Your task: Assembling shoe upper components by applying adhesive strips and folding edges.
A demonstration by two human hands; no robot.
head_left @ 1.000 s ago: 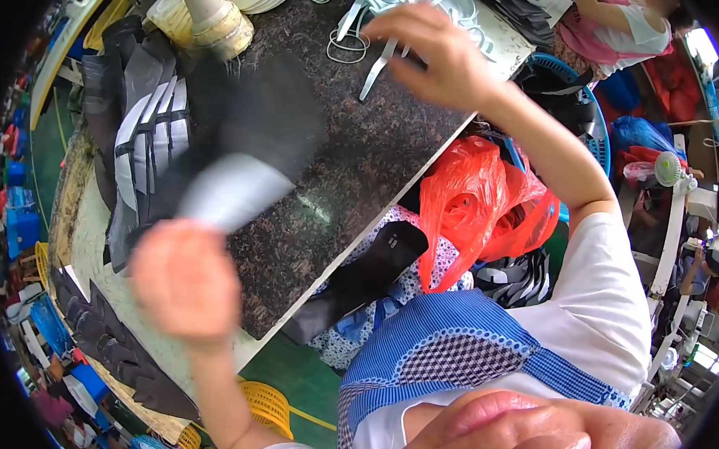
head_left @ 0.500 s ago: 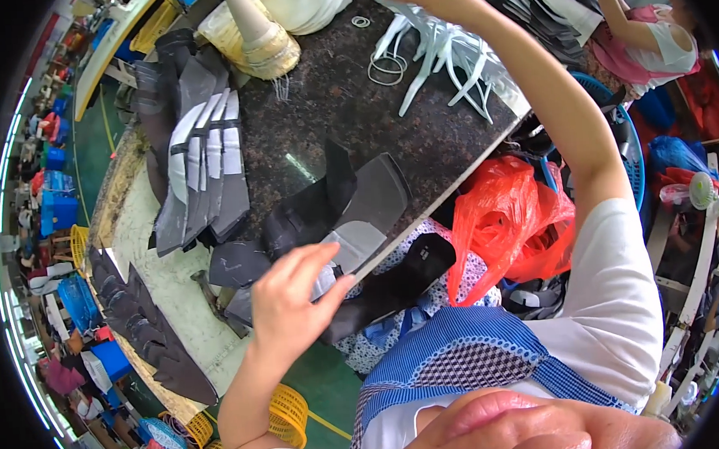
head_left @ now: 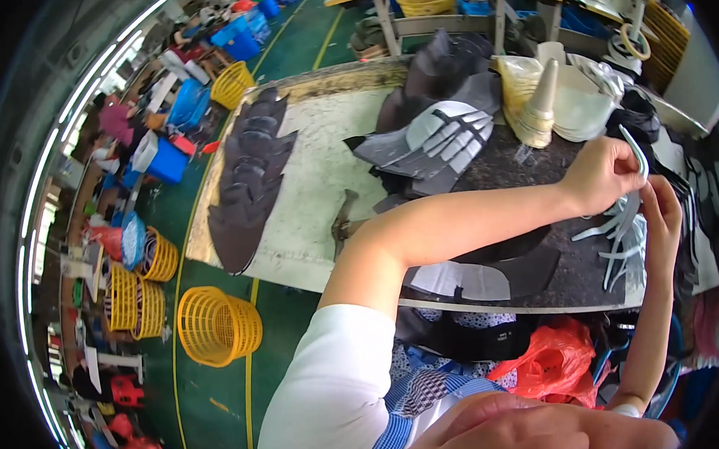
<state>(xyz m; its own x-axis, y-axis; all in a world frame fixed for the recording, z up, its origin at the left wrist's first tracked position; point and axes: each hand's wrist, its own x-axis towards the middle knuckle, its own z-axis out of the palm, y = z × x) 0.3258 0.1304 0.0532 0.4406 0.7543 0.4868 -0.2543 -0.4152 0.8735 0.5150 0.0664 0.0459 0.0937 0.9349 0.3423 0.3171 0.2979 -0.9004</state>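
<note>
My left hand (head_left: 605,177) reaches across the table to the far right, fingers pinched round a curved, pale bluish-white strip (head_left: 635,147). Close against it, my right hand (head_left: 662,217) is raised, its fingertips closed at the lower part of that strip. Just below both hands, a loose bunch of similar pale strips (head_left: 612,231) lies on the dark tabletop (head_left: 487,177). Under my left forearm, near the table's front edge, lies a black piece with a grey panel (head_left: 464,281); the arm hides part of what is there.
Fanned dark pieces with grey-white patches (head_left: 452,138) lie on the table, beside a cone of thread (head_left: 539,109). Overlapping dark pieces (head_left: 247,181) cover the left end. A red plastic bag (head_left: 553,357) hangs below the front edge. A yellow basket (head_left: 217,325) stands on the green floor.
My left hand has left the black piece at the front edge and come over to my right hand. Both now hold a pale strip above the bunch. The view has turned.
</note>
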